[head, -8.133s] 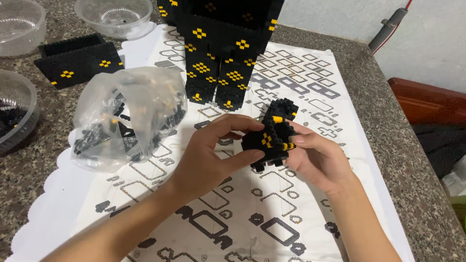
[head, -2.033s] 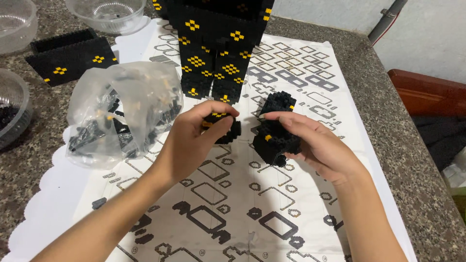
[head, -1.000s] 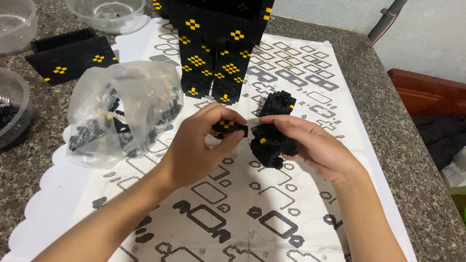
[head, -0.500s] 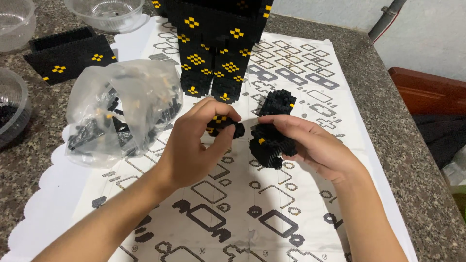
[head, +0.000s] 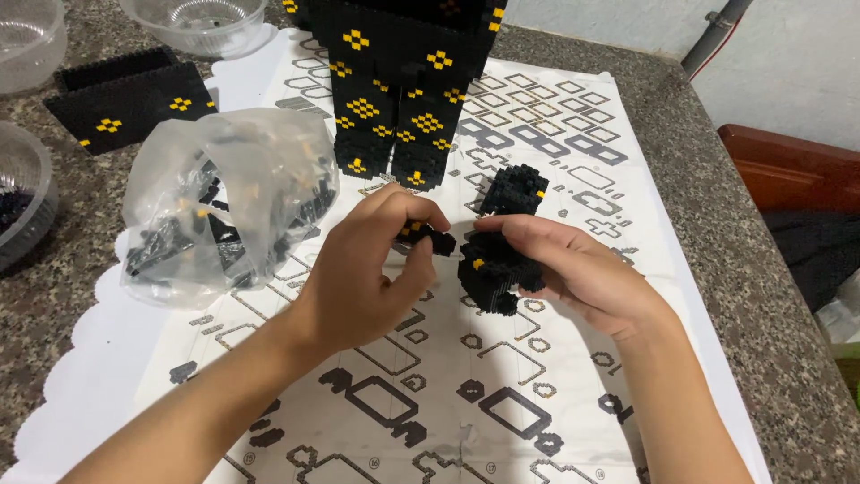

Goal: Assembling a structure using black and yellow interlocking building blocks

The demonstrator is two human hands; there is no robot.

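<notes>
The left hand [head: 363,269] pinched a small black-and-yellow brick piece [head: 428,236] between thumb and fingertips. The right hand [head: 573,269] was closed around a black brick assembly [head: 494,273], fingers over its top and thumb side. The small piece sat at the upper left edge of the assembly; whether the two touched could not be determined. Both hands were held above a white instruction sheet [head: 376,394] printed with dark outline figures, spread on a speckled stone table [head: 743,269]. A tall black model with yellow diamond marks [head: 394,81] stood just beyond the hands. A clear plastic bag of loose bricks [head: 224,202] lay beside the left hand.
</notes>
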